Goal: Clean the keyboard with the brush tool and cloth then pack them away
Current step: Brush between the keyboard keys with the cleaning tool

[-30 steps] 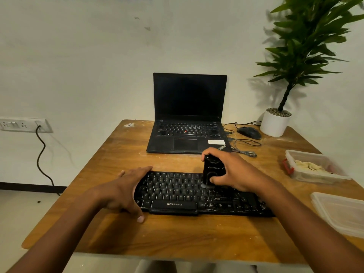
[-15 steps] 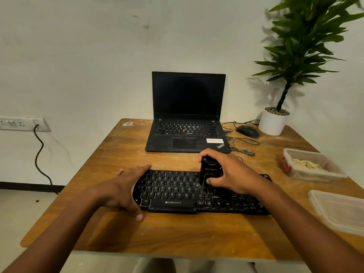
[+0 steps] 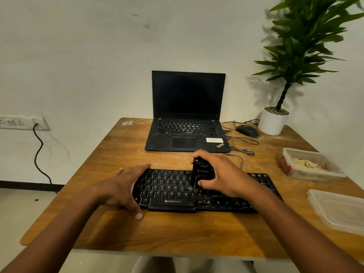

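I see right hand [image 3: 220, 175] grasping brush tool [image 3: 202, 172] upright on keyboard [image 3: 169, 189] keys; left hand [image 3: 126, 189], fingers straight, braces keyboard's left end

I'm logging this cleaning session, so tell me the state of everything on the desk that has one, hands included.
Laptop: lid open, screen dark.
Keyboard: flat on the table, steadied at its left end.
Brush tool: upright on the keys, gripped.
Left hand: fingers straight, resting on the keyboard's left end.
Right hand: curled round the brush tool.
Container: lid off, pale contents inside.
Lid: off, lying on the table.
Wall plug: plugged in.
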A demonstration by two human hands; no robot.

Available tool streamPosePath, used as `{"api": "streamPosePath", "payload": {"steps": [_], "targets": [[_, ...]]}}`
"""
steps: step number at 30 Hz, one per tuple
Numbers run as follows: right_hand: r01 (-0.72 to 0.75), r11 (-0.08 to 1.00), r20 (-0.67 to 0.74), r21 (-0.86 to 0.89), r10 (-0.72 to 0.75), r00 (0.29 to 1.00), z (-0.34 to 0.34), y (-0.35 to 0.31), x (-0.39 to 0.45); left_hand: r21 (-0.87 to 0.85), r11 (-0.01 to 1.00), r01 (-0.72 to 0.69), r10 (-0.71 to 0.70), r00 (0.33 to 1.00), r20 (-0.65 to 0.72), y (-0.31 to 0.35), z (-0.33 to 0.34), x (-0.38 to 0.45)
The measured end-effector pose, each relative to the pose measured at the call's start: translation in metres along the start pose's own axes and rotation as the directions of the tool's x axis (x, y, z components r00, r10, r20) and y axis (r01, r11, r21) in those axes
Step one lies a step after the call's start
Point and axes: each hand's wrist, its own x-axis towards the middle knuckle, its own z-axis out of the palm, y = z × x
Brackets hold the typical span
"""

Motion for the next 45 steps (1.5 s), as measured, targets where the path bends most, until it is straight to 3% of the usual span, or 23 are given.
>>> {"api": "streamPosePath", "payload": {"steps": [6,14,22,30,33,37,39,45], "targets": [[-0.09,0.956,0.045,-0.281,0.106,0.993,-0.03,0.006,-0.003,0.006,1.0,-0.005,0.006,1.0,-0.008,-0.001,0.0,0.0],[0.019,1.0,-0.003,-0.003,-0.019,1.0,0.006,-0.008,0.0,0.001,1.0,-0.001,0.001,1.0,0.009,0.003,-0.001,-0.002],[-0.089,0.949,0.051,-0.303,0.11,0.993,-0.027,0.002,-0.005,0.005,1.0,-0.022,0.022,0.999,-0.026,-0.006,0.002,0.004],[0.035,0.999,-0.055,0.038,-0.033,0.998,0.011,-0.01,0.004,0.006,1.0,-0.021,0.021,0.999,-0.032,-0.008,0.002,0.005],[0.003,1.0,-0.012,-0.023,-0.003,1.0,0.008,-0.003,0.002,0.0,1.0,-0.018,0.018,0.999,-0.029,-0.005,0.002,0.004],[-0.092,0.962,0.058,-0.257,0.11,0.992,-0.024,0.008,-0.005,-0.006,1.0,-0.004,0.004,1.0,-0.019,-0.001,0.0,0.001],[-0.116,0.955,0.05,-0.271,0.135,0.99,-0.034,0.011,-0.006,-0.011,1.0,0.005,-0.005,1.0,-0.009,0.002,-0.001,-0.001],[-0.002,0.998,-0.094,0.061,0.008,0.996,-0.009,-0.002,-0.002,-0.007,1.0,0.011,-0.01,1.0,0.019,0.003,-0.002,-0.002]]}}
